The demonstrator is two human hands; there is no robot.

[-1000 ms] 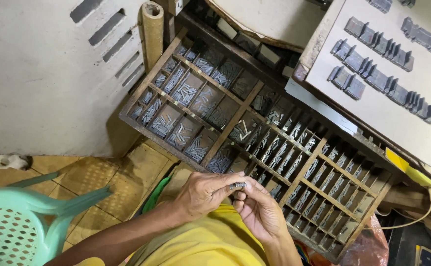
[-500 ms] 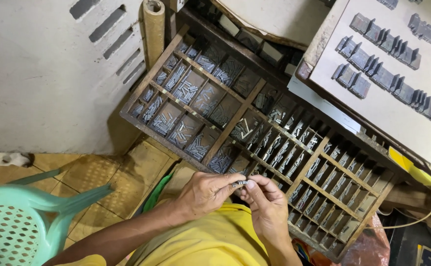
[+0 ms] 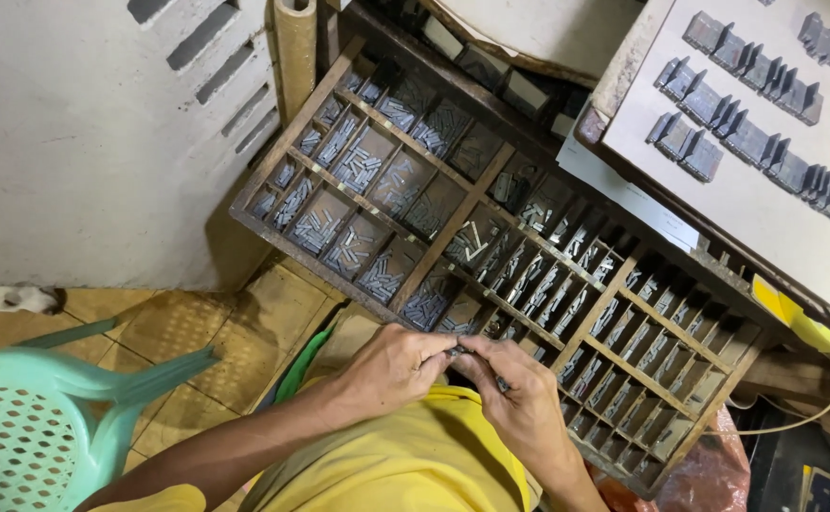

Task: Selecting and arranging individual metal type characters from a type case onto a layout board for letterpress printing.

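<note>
My left hand [image 3: 388, 370] and my right hand [image 3: 519, 398] meet at the near edge of a wooden type case [image 3: 453, 213], both pinching a small row of metal type pieces [image 3: 459, 351] between their fingertips. The case is split into many small compartments holding several grey metal sorts. My hands hover over my lap, covered by yellow cloth [image 3: 415, 455]. The piece held is mostly hidden by my fingers.
A green plastic chair [image 3: 45, 417] stands at the lower left on tiled floor. A pale board [image 3: 784, 190] with rows of grey metal blocks [image 3: 756, 85] lies at the upper right. A grey wall [image 3: 83, 142] and a cardboard tube [image 3: 296, 57] stand at left.
My hands have stayed together at the case's near edge, fingers shifting slightly on the small metal pieces. The view has tilted a little.
</note>
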